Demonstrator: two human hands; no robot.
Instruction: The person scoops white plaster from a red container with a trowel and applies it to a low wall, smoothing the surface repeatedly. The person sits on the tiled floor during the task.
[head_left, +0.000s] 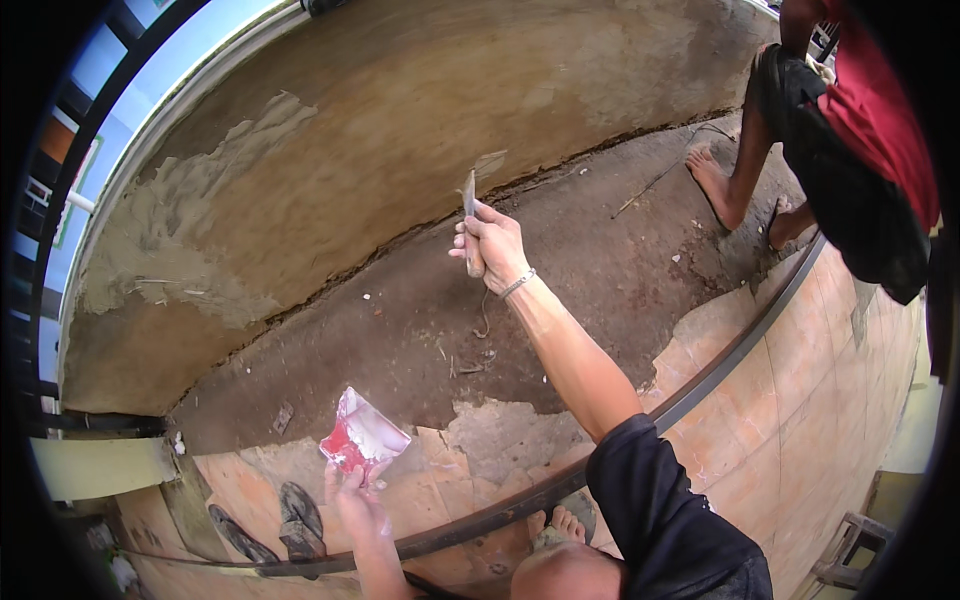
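My right hand (488, 240) grips a metal putty knife (470, 205), its blade pointing up in front of a rough plastered wall (390, 110) with lighter patches of plaster at the left. A chain bracelet circles that wrist. Lower left, my left hand (355, 500) holds a small angular red-and-white piece (364, 430) smeared with white paste.
A co-worker (840, 150) in a red top stands barefoot at right. A dirt strip (600, 280) with debris runs along the wall. A dark metal bar (745, 350) curves over broken tiles (790, 380) below me. Sandals (300, 520) lie lower left; a railing is upper left.
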